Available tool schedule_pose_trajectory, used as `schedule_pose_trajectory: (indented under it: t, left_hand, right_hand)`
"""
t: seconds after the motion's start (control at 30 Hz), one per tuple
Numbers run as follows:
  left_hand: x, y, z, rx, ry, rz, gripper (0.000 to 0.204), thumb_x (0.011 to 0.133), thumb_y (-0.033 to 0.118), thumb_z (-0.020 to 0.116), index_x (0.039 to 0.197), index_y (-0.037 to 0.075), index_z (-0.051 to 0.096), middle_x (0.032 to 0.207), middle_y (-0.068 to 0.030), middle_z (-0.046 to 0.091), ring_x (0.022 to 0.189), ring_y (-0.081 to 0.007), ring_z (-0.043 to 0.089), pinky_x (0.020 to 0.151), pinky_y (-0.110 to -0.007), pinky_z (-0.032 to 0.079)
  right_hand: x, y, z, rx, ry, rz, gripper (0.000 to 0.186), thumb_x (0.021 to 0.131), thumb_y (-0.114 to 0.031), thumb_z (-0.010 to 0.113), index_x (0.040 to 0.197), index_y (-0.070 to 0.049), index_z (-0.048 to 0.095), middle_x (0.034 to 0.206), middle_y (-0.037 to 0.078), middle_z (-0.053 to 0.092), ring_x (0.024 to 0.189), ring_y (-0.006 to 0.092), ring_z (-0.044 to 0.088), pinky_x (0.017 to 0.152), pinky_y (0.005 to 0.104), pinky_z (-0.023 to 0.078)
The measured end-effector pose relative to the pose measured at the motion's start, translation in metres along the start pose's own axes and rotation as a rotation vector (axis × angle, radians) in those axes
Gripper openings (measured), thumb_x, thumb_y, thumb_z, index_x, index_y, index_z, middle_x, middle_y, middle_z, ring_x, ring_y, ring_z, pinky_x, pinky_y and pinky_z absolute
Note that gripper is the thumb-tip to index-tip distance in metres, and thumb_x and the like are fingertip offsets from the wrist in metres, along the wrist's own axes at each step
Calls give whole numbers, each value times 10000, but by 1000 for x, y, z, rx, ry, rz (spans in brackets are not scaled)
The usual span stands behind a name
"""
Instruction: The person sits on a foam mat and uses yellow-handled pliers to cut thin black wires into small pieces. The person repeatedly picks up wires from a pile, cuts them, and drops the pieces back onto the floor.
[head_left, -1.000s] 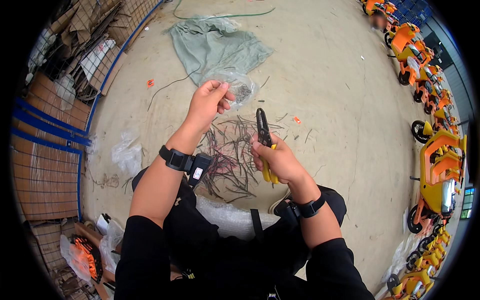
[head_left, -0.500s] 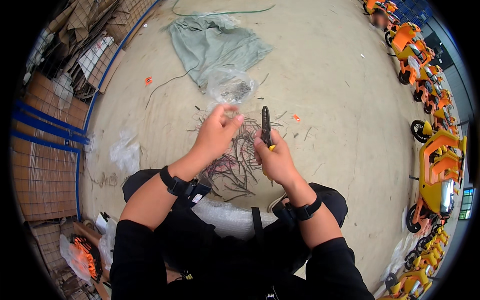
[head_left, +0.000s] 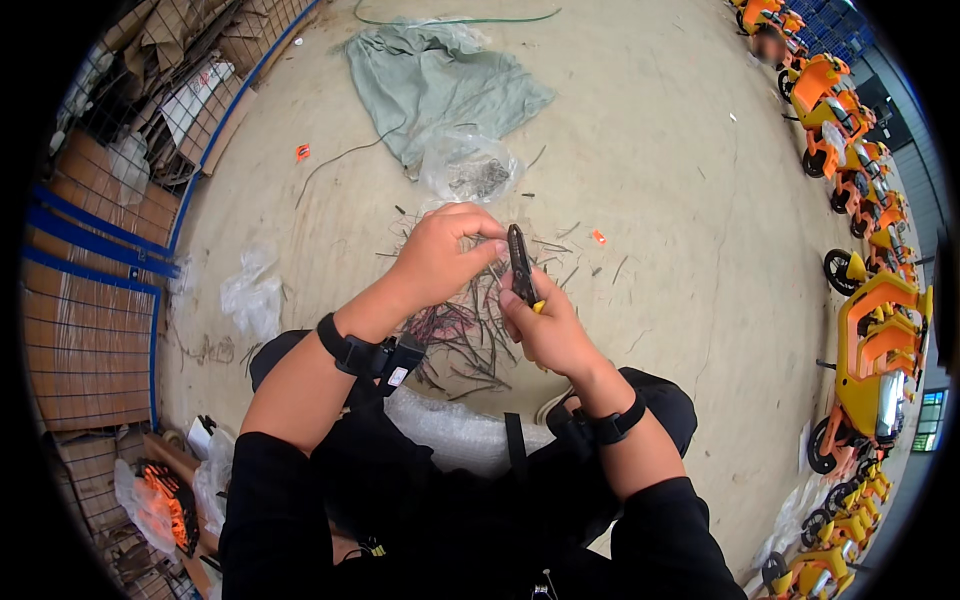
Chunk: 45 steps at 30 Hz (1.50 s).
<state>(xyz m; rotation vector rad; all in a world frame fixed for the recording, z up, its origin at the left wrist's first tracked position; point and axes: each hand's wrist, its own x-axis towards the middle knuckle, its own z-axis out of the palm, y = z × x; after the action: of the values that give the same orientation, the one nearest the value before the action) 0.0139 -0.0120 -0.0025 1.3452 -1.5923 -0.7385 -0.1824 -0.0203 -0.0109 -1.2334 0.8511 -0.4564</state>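
Note:
My right hand [head_left: 550,325] is wrapped round wire strippers [head_left: 519,260] with dark jaws and yellow handles; the jaws point away from me. Close to the left side of the jaws, my left hand [head_left: 440,260] has its thumb and fingers pinched together. What it pinches, if anything, is too small to make out. Below both hands, a loose pile of short dark wire pieces [head_left: 480,350] lies on the concrete floor, some of them reddish. Just beyond the hands sits a clear plastic bag [head_left: 475,172] with grey scraps inside.
A grey-green cloth [head_left: 445,90] is spread farther out, near a green hose [head_left: 470,21]. Bubble wrap [head_left: 450,432] lies between my legs. To the left stands a blue mesh cage [head_left: 85,340] holding cardboard; yellow-orange scooters [head_left: 870,345] line the right side.
My left hand has moved right, up to the jaws, and its fingers have closed into a pinch. The wire strippers have tilted a little to the left.

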Motion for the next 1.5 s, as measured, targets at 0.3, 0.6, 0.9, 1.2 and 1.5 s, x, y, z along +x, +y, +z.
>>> schedule_pose_trajectory:
  t: [0.3, 0.6, 0.9, 1.2, 1.5]
  left_hand:
    - [-3, 3, 3, 4, 43, -82, 137, 819, 110, 647, 888, -8, 633, 892, -102, 638, 862, -222, 617, 782, -322, 479]
    - [2, 0, 4, 63, 34, -138, 155, 813, 146, 645, 891, 12, 645, 893, -114, 643, 842, -249, 629, 748, -341, 490]
    - [9, -24, -5, 19, 196, -276, 151, 882, 144, 628, 945, 8, 645, 833, -23, 658, 740, -84, 574, 673, -244, 457]
    - [19, -36, -29, -68, 344, -259, 148, 862, 129, 602, 896, -11, 631, 760, -37, 637, 707, -102, 573, 665, -260, 461]
    - [16, -37, -24, -179, 178, -384, 153, 851, 141, 598, 842, -11, 614, 698, -38, 619, 626, -99, 566, 589, -257, 452]
  right_hand:
    - [-4, -3, -1, 151, -155, 66, 97, 958, -86, 535, 1050, -65, 511, 756, 0, 512, 613, 89, 489, 550, 239, 415]
    - [-2, 1, -10, 384, -308, 111, 176, 994, -180, 511, 1120, -59, 491, 830, 39, 557, 687, 125, 542, 621, 269, 460]
    - [-7, -6, -10, 413, -359, 91, 208, 1007, -198, 491, 1163, -61, 495, 912, 52, 586, 780, 134, 575, 692, 283, 492]
    - [-6, -3, -16, 425, -339, 35, 188, 1004, -184, 494, 1143, -58, 508, 901, 46, 582, 766, 130, 572, 663, 283, 490]
    - [-8, -6, -17, 396, -247, 35, 172, 993, -159, 520, 1124, -48, 511, 882, 42, 573, 748, 119, 560, 640, 277, 484]
